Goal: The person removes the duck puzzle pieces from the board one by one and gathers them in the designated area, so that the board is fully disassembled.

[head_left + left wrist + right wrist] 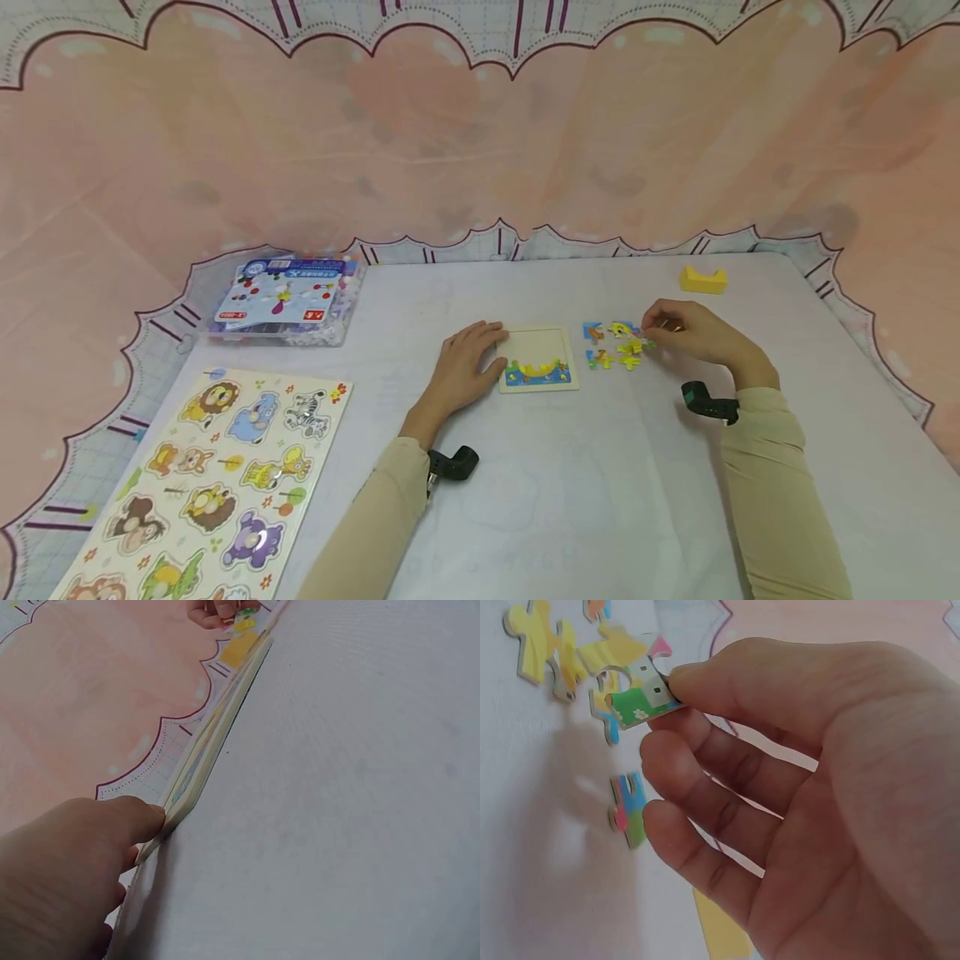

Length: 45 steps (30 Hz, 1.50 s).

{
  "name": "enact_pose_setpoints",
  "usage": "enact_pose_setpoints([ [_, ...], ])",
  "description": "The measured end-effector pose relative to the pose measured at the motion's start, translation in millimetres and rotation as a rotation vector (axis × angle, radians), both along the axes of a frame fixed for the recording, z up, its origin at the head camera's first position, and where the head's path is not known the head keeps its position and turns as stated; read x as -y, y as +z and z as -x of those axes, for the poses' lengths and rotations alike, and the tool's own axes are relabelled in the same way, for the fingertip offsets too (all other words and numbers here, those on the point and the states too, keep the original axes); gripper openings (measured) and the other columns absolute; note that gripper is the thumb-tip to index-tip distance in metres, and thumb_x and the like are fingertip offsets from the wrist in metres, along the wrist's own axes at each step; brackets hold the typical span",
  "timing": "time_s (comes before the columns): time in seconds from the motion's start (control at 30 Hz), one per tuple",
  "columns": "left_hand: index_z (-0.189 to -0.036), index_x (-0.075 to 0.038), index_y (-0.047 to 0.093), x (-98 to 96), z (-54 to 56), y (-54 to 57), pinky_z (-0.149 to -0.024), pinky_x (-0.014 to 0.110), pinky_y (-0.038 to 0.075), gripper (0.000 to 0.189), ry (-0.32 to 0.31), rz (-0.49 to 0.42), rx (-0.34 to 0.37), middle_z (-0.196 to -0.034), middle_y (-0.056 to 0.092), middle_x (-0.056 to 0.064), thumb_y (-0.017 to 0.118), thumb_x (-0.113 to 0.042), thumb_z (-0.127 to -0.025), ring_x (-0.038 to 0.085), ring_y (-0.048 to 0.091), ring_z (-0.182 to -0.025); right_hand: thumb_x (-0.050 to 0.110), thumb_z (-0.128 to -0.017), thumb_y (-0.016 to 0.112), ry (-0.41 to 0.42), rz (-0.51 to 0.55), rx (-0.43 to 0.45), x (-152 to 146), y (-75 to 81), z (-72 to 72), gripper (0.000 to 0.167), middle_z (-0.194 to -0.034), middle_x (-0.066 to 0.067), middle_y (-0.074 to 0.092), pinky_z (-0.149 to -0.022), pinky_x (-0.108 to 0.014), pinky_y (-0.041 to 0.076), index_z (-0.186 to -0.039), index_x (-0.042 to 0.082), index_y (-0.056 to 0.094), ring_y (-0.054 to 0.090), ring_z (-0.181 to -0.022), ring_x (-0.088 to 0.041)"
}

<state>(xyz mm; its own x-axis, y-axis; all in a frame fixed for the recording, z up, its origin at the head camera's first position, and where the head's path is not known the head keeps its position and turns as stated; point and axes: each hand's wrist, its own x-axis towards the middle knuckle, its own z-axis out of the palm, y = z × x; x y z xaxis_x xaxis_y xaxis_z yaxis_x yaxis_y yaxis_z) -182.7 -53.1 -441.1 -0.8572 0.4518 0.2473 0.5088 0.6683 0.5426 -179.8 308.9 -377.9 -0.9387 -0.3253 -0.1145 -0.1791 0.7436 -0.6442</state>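
1 jigsaw piece (634, 705) with a green patch is held by the right hand (693, 333), its grip pinched nearly closed, beside loose pieces (629, 362) on the bench (570, 483). Fingers loosely spread, the left hand (465, 362) touches the wooden puzzle tray (536, 343) at its left edge, grip empty.
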Motion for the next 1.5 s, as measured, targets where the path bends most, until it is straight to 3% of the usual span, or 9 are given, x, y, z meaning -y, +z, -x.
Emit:
enact_pose_setpoints([
  [0.6,-0.124,-0.014,0.061,0.6,-0.1,-0.9,-0.106,0.054,0.03,0.035,-0.001,-0.002,-0.021,-0.14,0.052,0.004,0.062,-0.023,-0.091,0.026,0.038,-0.137,0.022,-0.091,0.062,-0.03,0.047,0.132,-20,-4.2,-3.1,0.022,-0.097,-0.011,0.063,-0.068,-0.025,0.05,-0.103,0.004,0.061,0.058,-0.076,-0.013],
  [0.9,-0.124,-0.014,0.061,0.1,-0.3,-0.4,-0.106,0.054,0.03,0.034,-0.001,0.004,-0.008,-0.14,0.052,0.004,0.061,-0.023,-0.091,0.025,0.038,-0.137,0.021,-0.092,0.062,-0.06,0.003,0.166,-24,-2.9,-7.0,0.024,-0.093,-0.009,0.063,-0.067,-0.024,0.048,-0.107,0.002,0.061,0.055,-0.078,-0.015],
  [1.5,-0.124,-0.014,0.061,1.3,0.9,-2.6,-0.107,0.053,0.029,0.034,-0.007,-0.004,-0.009,-0.141,0.051,0.004,0.061,-0.024,-0.091,0.025,0.037,-0.138,0.027,-0.091,0.062,-0.097,-0.094,0.178,-26,-15.7,0.1,0.028,-0.094,-0.007,0.059,-0.068,-0.026,0.044,-0.108,0.004,0.061,0.049,-0.085,-0.019],
])
